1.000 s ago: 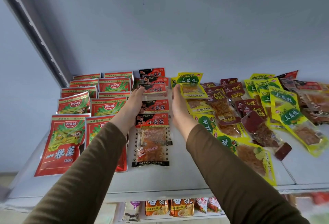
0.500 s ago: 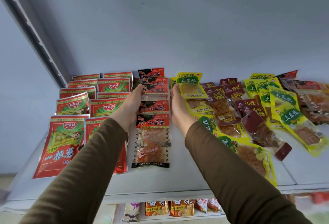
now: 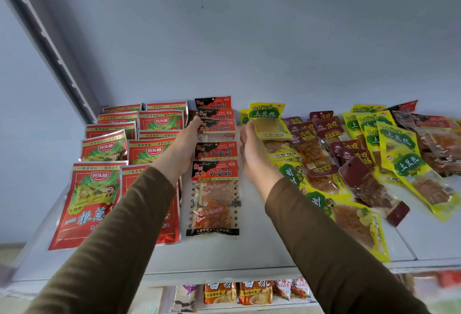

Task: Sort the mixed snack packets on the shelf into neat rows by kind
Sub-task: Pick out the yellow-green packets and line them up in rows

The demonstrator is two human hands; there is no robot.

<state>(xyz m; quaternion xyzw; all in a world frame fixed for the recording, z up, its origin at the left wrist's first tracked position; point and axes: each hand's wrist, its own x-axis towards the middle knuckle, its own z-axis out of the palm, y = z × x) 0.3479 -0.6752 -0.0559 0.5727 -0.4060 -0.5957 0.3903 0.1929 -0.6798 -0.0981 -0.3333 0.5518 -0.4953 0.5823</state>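
Observation:
A single column of black-and-red gluten packets [image 3: 215,172] runs from front to back on the white shelf [image 3: 252,251]. My left hand [image 3: 183,147] lies flat against the column's left side, its fingertips touching a packet near the back. My right hand [image 3: 252,150] stands on edge along the column's right side, fingers loosely bent beside a yellow potato-strip packet [image 3: 268,116]. Neither hand holds anything. Left of the column, red packets [image 3: 91,204] lie in two neat rows. To the right, yellow packets [image 3: 401,164] and dark red packets [image 3: 359,157] lie mixed and overlapping.
The shelf's back wall [image 3: 249,51] rises just behind the packets. A grey slotted upright [image 3: 50,46] runs along the left. Below the front edge, a lower shelf holds orange and white packets [image 3: 249,293]. Bare shelf shows in front of the column and at the far right front.
Both hands have slid slightly toward the back along the sides of the black-and-red column. The packets have barely shifted.

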